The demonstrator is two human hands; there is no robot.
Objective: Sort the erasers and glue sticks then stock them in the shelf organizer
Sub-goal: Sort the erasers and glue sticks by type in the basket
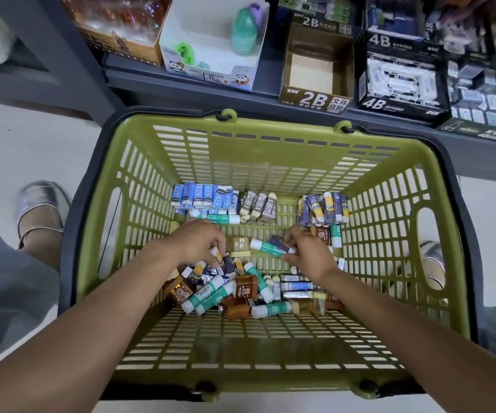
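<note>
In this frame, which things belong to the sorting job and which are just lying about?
Job: green basket; blue erasers; 2B erasers; glue sticks; empty 2B box; left hand; right hand.

Lying about: pencil sharpener box; 4B box.

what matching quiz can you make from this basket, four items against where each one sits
Items:
1. blue erasers
2. 2B erasers
3. navy and yellow erasers
4. empty 2B box

Places:
A. on the shelf above the basket
B. back row, right
C. back row, left
D. back row, middle

Pairs: 1-C, 2-D, 3-B, 4-A
</note>
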